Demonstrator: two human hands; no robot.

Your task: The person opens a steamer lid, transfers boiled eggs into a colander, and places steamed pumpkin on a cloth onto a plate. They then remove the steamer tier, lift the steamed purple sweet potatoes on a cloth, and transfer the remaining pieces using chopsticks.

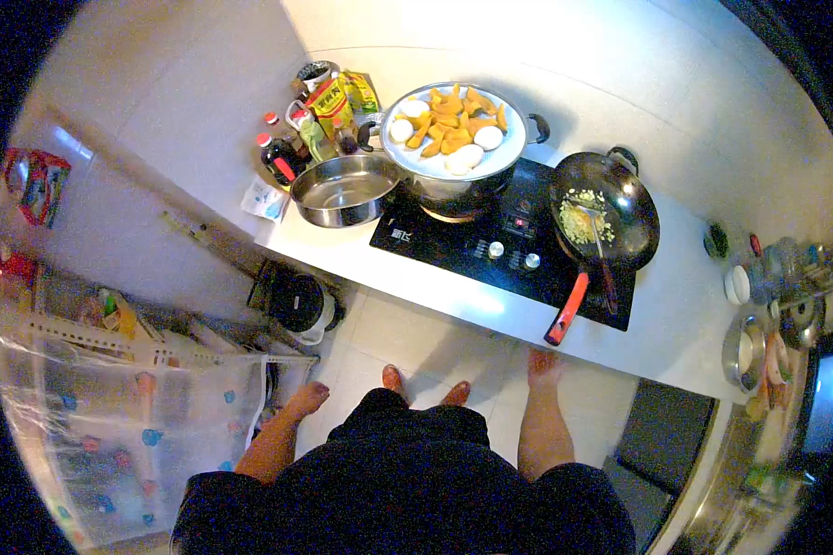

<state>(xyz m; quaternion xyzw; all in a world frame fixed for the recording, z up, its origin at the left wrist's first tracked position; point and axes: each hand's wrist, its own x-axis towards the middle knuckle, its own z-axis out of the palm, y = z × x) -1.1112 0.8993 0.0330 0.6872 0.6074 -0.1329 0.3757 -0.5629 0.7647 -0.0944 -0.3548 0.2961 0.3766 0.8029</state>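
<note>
My left hand (309, 398) hangs low at my side, its fingers curled in, with nothing visible in them. Just below the counter's front edge is my right hand (544, 364), smeared, its fingers not clear. Closest to it is the red and black handle (567, 311) of a dark wok (635, 227). Chopped pale yellow bits (578, 222) lie in the wok, and a metal spatula (598, 242) leans in it. On the left burner, a steel pot (453, 196) bears a plate of orange pumpkin slices (450, 117) and several white eggs (489, 138).
A round steel pan (342, 190) stands left of the pot. Behind it are sauce bottles (278, 159) and yellow packets (333, 100). The black cooktop (453, 250) has two knobs. Bowls (738, 285) sit at the right, and a covered shelf (139, 407) stands at the left.
</note>
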